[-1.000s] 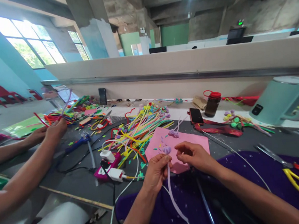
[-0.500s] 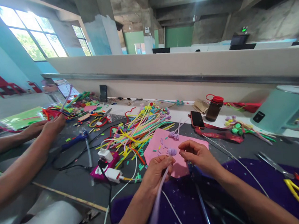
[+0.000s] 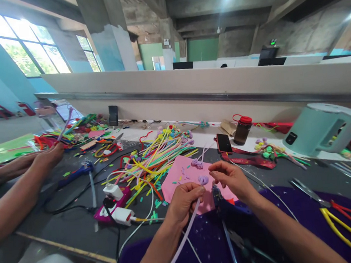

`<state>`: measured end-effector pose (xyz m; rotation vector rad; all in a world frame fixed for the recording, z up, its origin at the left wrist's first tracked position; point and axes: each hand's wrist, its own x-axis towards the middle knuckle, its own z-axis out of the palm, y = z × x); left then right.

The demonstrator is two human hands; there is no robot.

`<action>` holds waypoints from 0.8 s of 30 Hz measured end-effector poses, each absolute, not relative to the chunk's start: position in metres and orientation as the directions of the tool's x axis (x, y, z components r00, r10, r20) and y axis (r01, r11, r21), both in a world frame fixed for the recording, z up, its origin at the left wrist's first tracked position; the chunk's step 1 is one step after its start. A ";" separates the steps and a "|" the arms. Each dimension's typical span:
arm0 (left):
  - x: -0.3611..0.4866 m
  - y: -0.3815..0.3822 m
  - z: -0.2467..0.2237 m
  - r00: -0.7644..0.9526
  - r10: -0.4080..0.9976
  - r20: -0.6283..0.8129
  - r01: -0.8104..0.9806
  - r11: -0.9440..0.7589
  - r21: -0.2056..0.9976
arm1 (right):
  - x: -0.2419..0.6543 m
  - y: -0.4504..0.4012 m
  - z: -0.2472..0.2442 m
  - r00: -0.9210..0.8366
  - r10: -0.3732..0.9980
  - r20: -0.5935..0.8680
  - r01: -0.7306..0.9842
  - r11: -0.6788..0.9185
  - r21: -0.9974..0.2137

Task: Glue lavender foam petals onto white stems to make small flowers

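Note:
My left hand [image 3: 186, 200] is closed in a pinch around a lavender pipe cleaner [image 3: 185, 238], whose tail runs down toward me. Just above those fingertips sits a small lavender coiled head [image 3: 203, 180]. Right beside it, my right hand [image 3: 230, 180] has its thumb and fingertips drawn together; whatever they hold is too small to make out. Below the right hand is a blue glue gun [image 3: 217, 199] with a clear glue stick [image 3: 229, 241] trailing from it. Under both hands lies a pink sheet [image 3: 173, 174] bearing another lavender fuzzy piece [image 3: 197, 164] and small clippings.
Colourful pipe cleaners [image 3: 156, 157] are heaped behind the power strip [image 3: 101, 213]. A phone [image 3: 224, 142], bottle [image 3: 243, 130] and kettle [image 3: 316, 129] stand at the back right. Scissors [image 3: 311, 191] lie right. At left, a co-worker's hands [image 3: 50, 156] hold a lavender strand near another glue gun [image 3: 75, 175].
The view has shifted, so the scene sits further left. My left hand has turned the coiled head slightly, and more of the glue gun shows below my right hand.

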<state>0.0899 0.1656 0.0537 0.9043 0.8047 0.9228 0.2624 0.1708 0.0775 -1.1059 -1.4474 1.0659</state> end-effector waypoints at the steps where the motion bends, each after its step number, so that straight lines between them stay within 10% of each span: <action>1: 0.090 0.166 0.051 0.371 0.910 -0.186 -0.295 0.305 0.906 | 0.264 0.172 0.077 -0.103 0.977 0.189 0.129 0.202 -0.971; 24: 0.093 0.159 0.053 -0.022 0.971 0.239 0.338 -0.218 0.915 | 0.242 0.150 0.061 -0.182 0.840 0.511 0.709 0.473 -0.524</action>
